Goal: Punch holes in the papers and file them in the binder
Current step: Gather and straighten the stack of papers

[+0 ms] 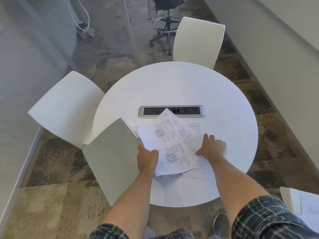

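Note:
A grey binder (110, 152) hangs off the left edge of the round white table (181, 87), its cover raised and tilted. My left hand (146, 159) grips the left edge of a stack of printed papers (165, 144), where they meet the binder's spine. More printed sheets (195, 128) lie fanned out beneath on the right. My right hand (209, 146) presses flat on these sheets, fingers spread. A small pale object (221, 143) sits partly hidden behind my right hand; I cannot tell whether it is the hole punch.
A silver power and socket strip (172, 111) is set into the table's middle, just beyond the papers. White chairs stand at the left (69, 107) and at the far side (198, 42). A white box with sheets (300, 204) sits low at the right.

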### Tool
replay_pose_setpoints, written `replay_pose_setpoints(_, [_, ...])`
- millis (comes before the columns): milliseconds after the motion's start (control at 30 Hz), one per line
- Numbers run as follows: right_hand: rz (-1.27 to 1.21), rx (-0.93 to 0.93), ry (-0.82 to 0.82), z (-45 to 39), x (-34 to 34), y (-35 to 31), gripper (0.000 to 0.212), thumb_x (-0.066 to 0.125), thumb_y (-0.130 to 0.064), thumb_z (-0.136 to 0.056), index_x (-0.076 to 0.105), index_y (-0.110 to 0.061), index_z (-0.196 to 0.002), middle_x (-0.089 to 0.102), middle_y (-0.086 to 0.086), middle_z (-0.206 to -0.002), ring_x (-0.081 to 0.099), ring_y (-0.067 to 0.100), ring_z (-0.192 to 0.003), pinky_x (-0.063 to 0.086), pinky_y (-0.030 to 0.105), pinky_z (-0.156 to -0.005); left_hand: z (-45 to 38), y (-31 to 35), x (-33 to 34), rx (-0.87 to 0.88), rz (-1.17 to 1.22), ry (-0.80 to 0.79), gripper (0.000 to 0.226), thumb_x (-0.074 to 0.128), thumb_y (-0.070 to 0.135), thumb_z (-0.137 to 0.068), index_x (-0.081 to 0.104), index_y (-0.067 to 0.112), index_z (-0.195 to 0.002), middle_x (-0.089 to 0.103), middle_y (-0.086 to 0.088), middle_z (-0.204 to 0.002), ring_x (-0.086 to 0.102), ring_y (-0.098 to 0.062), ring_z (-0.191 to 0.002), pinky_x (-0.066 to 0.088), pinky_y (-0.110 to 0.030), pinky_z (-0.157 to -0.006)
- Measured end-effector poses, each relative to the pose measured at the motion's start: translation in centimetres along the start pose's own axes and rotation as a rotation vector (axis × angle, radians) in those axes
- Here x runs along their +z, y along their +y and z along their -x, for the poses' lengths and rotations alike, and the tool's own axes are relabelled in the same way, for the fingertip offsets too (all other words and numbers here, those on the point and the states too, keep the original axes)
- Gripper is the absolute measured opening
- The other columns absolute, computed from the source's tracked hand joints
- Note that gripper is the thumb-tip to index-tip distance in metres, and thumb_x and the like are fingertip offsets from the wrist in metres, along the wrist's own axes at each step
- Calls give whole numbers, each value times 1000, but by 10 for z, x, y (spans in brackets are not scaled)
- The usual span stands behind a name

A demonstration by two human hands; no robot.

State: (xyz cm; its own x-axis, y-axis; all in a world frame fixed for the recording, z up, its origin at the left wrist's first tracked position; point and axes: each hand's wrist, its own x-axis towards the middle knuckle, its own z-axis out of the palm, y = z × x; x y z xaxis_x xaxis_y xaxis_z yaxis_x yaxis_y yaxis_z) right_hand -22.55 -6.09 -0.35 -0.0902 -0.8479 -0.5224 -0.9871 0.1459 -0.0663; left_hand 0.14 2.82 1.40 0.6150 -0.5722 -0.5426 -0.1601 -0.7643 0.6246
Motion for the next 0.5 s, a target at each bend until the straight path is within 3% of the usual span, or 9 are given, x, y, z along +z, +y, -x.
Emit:
replay_pose_setpoints(100, [15,-15,-2,-4,0,1,106,82,-34,-84,11,-14,-162,33,5,-158,58,28,-128,35,31,-81,0,-3,-2,10,1,-19,51,49,24,-70,45,24,-121,66,0,-105,67,-28,-90,60,-46,-82])
replay_pose_setpoints(200, [1,-13,-37,-14,1,2,117,86,-38,-77,9,-20,-162,27,3,-158,62,29,-123,40,36,-86,2,-3,-3,13,-3,-29,48,50,22,-72,44,25,-119,65,1,-103,67,-27,-89,60,-45,-82])
replay_pose_setpoints(367, [-14,-28,-83,-14,-10,1,78,82,-30,-84,38,-17,-147,35,4,-146,62,32,-118,38,34,-80,3,-2,-3,10,-16,-46,48,49,21,-73,43,25,-120,64,1,-102,66,-26,-89,60,-44,-81])
replay_pose_setpoints(500, [-143,-29,-36,-23,-4,-4,76,87,-36,-76,44,-9,-133,39,9,-136,64,36,-108,50,42,-83,5,-2,-1,15,-24,-40,49,49,19,-72,42,25,-120,65,1,-102,66,-27,-89,59,-43,-81])
